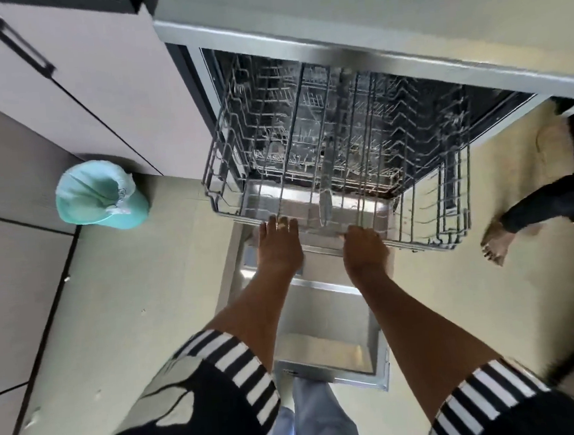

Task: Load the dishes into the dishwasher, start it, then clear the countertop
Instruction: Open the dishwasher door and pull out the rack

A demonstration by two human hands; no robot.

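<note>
Hands met the front rail of the upper rack (pixel 324 145) from the head camera; the left hand (pixel 279 243) curled its fingers over the rail at six o'clock, and the right hand (pixel 363 245) gripped the same rail just beside it; the rack stood pulled out of the dishwasher (pixel 352 57), bare of dishes, above the lowered door (pixel 325 334); a green bin (pixel 100 196) sat at nine o'clock; another person's foot (pixel 495 240) showed at three o'clock.
</note>
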